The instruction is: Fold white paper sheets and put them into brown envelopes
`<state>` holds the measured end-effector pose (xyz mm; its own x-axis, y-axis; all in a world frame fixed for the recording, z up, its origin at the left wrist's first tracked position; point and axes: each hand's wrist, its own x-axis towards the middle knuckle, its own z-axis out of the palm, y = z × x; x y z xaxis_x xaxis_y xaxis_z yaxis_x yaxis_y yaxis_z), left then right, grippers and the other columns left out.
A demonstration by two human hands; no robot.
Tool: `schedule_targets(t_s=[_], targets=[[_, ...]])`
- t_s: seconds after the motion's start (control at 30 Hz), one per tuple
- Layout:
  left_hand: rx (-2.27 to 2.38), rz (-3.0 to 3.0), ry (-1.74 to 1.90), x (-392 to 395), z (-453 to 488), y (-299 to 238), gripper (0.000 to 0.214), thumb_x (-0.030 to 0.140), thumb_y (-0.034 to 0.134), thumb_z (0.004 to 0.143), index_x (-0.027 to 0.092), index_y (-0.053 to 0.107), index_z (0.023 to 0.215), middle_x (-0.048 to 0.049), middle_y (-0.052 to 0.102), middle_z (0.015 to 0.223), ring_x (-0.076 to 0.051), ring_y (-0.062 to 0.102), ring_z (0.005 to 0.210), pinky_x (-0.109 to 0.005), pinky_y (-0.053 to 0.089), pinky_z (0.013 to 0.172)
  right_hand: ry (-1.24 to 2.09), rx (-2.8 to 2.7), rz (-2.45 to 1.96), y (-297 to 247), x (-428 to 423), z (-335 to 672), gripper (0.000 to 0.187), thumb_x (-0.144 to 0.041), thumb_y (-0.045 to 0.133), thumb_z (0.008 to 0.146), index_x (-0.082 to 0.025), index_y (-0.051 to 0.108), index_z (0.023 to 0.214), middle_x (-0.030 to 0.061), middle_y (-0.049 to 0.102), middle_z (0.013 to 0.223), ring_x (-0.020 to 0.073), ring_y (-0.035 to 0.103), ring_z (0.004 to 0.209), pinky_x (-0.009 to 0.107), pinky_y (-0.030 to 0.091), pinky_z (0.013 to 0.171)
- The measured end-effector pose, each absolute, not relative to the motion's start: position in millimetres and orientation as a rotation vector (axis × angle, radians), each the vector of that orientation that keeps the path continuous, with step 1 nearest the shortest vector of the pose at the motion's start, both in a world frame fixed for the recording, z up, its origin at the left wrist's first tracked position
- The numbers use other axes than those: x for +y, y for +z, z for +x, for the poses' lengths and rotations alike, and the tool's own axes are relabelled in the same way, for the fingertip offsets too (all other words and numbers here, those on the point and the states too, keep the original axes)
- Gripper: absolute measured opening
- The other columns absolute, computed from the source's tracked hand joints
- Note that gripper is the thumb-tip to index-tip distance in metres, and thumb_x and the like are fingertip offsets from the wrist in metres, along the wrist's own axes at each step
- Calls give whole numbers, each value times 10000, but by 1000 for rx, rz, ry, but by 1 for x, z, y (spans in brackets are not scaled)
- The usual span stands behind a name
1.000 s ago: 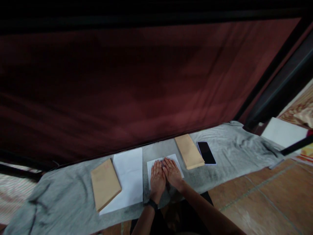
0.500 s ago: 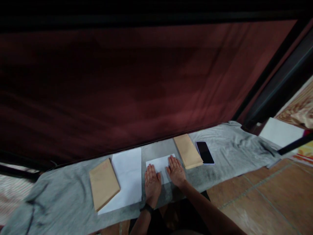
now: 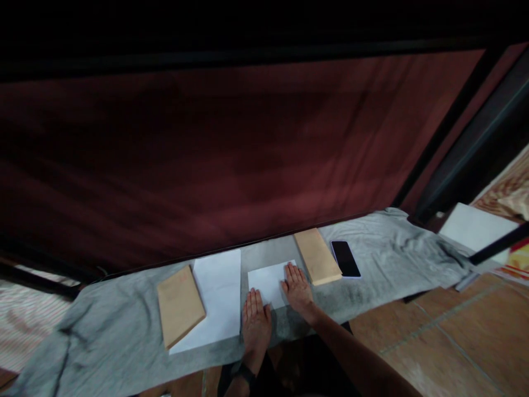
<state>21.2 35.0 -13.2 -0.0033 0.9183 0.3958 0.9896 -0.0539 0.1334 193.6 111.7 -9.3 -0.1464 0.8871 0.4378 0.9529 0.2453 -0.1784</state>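
A small folded white sheet (image 3: 268, 281) lies on a grey cloth (image 3: 372, 264) in front of me. My right hand (image 3: 298, 291) lies flat and open on the sheet's right side, fingers stretched forward. My left hand (image 3: 255, 324) is also flat and open, resting on the cloth at the sheet's near left corner. A black band shows at my left wrist. Neither hand holds anything.
Left of the sheet lie a larger white paper (image 3: 215, 295) and a brown envelope (image 3: 180, 304) partly over it. Right of it sit another brown envelope stack (image 3: 317, 256) and a dark phone (image 3: 345, 258). A dark red curtain hangs behind; tiled floor lies at right.
My hands, first side by side on the middle of the sheet, have slid apart. The left hand has drawn back toward me to the near corner; the right stays on the right side.
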Motion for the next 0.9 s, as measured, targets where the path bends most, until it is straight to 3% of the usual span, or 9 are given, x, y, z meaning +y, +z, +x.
schedule_targets(t_s=[0.1, 0.23, 0.47, 0.73, 0.9], targets=[[-2023, -2070, -600, 34, 21, -14, 550, 278, 350, 979, 30, 429, 1463, -218, 464, 1509, -305, 417, 1419, -483, 398, 1131, -160, -2109, -1657, -3, 101, 186, 518, -335, 385, 1024, -104, 437, 1485, 152, 453, 1526, 269, 409, 1416, 443, 308, 1158], [-1984, -2083, -635, 36, 21, -18, 557, 295, 361, 979, 17, 435, 1455, -231, 466, 1502, -318, 424, 1413, -495, 409, 1121, -132, -2208, -1488, -8, 74, 180, 498, -369, 432, 1015, -254, 427, 1499, 63, 430, 1556, 237, 407, 1419, 446, 277, 1177], [-1936, -2043, -620, 34, 22, -20, 634, 418, 358, 996, -33, 444, 1432, -293, 482, 1462, -371, 446, 1388, -540, 442, 1079, -243, -2049, -1623, -22, 49, 208, 556, -386, 406, 1021, -118, 396, 1509, 135, 474, 1515, 239, 445, 1391, 406, 280, 1174], [-1923, -2033, -596, 26, 20, -22, 644, 419, 333, 1007, -34, 398, 1461, -291, 473, 1470, -359, 441, 1395, -523, 447, 1084, -340, -1983, -1641, -26, 33, 224, 637, -407, 402, 1022, -80, 282, 1556, 177, 477, 1502, 279, 473, 1369, 438, 295, 1167], [-2006, -1995, -623, 20, 28, -13, 641, 416, 341, 1011, -25, 382, 1474, -281, 436, 1504, -359, 380, 1434, -532, 390, 1133, -307, -2037, -1660, -25, 25, 231, 637, -416, 401, 1016, -63, 319, 1541, 199, 462, 1505, 313, 454, 1384, 470, 306, 1156]])
